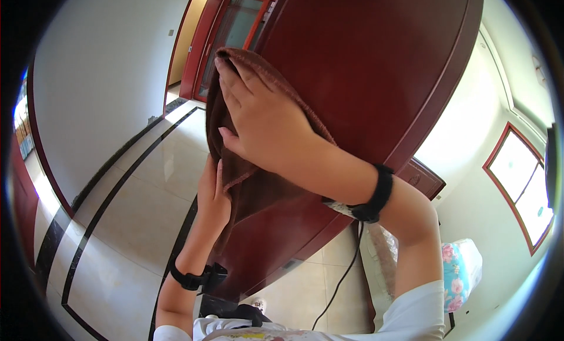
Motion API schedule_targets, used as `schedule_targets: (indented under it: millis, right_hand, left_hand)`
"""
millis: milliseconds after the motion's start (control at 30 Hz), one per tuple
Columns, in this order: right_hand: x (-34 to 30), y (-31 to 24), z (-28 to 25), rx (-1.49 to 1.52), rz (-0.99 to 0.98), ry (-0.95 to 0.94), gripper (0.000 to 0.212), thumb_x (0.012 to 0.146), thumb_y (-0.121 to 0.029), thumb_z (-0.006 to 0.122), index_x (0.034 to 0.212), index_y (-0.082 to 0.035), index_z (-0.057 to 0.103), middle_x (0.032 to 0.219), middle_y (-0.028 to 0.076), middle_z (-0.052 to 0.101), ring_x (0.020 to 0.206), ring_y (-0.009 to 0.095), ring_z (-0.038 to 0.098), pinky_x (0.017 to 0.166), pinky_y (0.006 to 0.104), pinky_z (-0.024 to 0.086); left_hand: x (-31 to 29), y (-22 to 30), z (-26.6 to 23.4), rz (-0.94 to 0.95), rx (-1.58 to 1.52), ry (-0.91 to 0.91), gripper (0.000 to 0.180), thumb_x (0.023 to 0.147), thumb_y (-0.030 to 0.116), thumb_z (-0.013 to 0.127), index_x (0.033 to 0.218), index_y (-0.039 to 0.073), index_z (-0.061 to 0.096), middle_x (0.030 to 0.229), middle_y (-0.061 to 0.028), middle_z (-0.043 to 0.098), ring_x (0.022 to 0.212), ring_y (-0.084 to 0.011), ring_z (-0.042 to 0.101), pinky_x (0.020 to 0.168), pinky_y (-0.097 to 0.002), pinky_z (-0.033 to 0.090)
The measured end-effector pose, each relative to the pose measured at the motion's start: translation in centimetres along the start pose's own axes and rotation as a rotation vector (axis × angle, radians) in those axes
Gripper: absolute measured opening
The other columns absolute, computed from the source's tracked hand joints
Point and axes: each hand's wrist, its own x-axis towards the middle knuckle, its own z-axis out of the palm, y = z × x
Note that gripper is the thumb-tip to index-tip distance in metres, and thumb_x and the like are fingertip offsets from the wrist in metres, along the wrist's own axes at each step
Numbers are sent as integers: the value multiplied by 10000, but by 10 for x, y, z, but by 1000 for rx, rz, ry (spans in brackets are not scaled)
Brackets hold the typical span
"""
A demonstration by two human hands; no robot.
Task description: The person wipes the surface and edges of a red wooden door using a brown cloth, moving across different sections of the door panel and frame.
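Right hand [267,121] flat on brown cloth [261,194], grip wide; left hand [214,199] touching cloth, grip unclear

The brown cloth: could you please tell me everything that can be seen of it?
The brown cloth looks soft and plush, with a lighter reddish stitched edge. It lies creased and folded at the left side of a glossy dark red surface, its upper end curled. The right hand rests over it; the left hand touches it lower down.

Dk-red panel [376,65] blocks R; free rm L, above tiled flr [138,209].
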Motion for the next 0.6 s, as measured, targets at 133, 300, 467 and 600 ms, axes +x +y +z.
schedule_targets:
  millis: [133, 300, 467, 600]
  right_hand:
    - [-11, 27, -11, 179, 8, 175, 627, 723, -322, 605, 1248, -24, 437, 1366, 105, 330, 1257, 248, 310, 1011, 384, 297]
    - [-62, 62, -42, -79, 346, 195, 700, 728, -323, 576, 1315, -29, 334, 1370, 153, 316, 1253, 310, 316, 1005, 417, 286]
    - [-119, 61, -41, -208, 517, 262, 710, 704, -317, 557, 1259, 78, 356, 1339, 264, 297, 1239, 400, 300, 1000, 455, 276]
    - [-135, 33, -28, -139, 609, 244, 716, 713, -329, 542, 1244, 112, 351, 1326, 297, 290, 1223, 440, 297, 1001, 471, 266]
  left_hand:
    - [23, 36, 7, 324, 421, -27, 419, 914, 91, 313, 1321, -6, 292, 1308, -179, 380, 1187, -266, 411, 969, -350, 343]
    - [72, 82, 38, 915, 882, 65, 535, 835, 223, 477, 1299, -4, 335, 1393, -214, 239, 1269, -409, 238, 1013, -483, 212]
    - [65, 99, 65, 1025, 1212, 30, 600, 801, 340, 486, 1310, 47, 361, 1422, -181, 200, 1304, -384, 187, 995, -569, 162]
    - [52, 77, 54, 1054, 1308, -6, 616, 787, 422, 463, 1293, 75, 409, 1420, -181, 216, 1292, -415, 192, 959, -588, 186]
